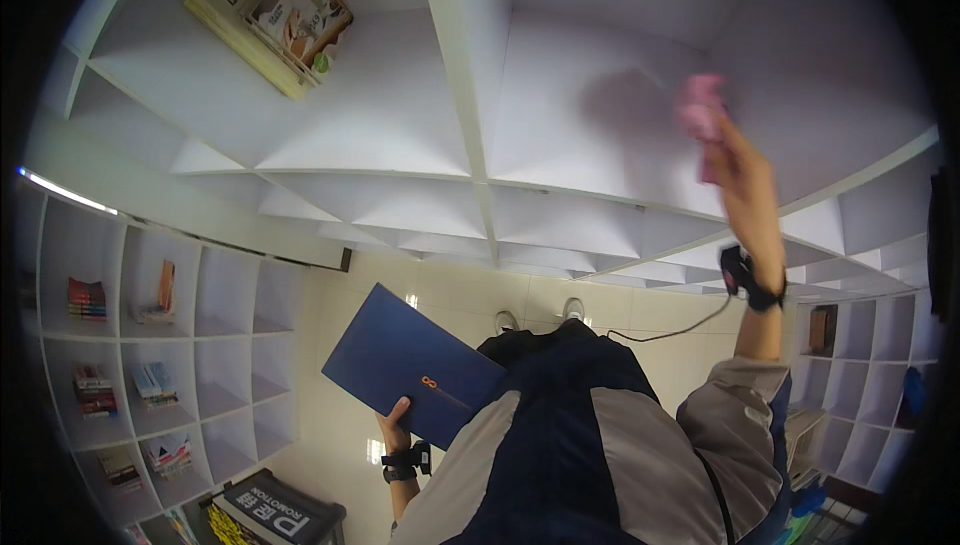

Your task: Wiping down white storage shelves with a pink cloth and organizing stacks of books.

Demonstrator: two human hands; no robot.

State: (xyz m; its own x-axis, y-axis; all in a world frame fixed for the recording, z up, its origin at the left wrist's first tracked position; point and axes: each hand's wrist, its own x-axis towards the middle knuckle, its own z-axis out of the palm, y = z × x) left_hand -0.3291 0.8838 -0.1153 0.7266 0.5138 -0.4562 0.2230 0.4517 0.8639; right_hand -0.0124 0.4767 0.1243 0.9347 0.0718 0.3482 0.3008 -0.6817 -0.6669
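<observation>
My right hand (739,170) reaches up into a white shelf compartment (570,94) and grips a pink cloth (703,108), which is blurred. A shadow of hand and cloth falls on the compartment's surface. Low on the left, my left hand (396,417) holds a dark blue laptop-like flat case or folder (412,357) against my side, thumb on its face. An orange emblem marks that face; whether it is a laptop or a folder I cannot tell. Both wrists wear black strapped devices, and a thin cable runs from the right one.
A stack of books and magazines (274,19) lies in the compartment at upper left. Shelving (195,338) on the left holds several book piles. A black stool (277,511) bearing printed items stands at lower left. More white shelves (851,357) line the right. Pale tiles (330,320) cover the floor.
</observation>
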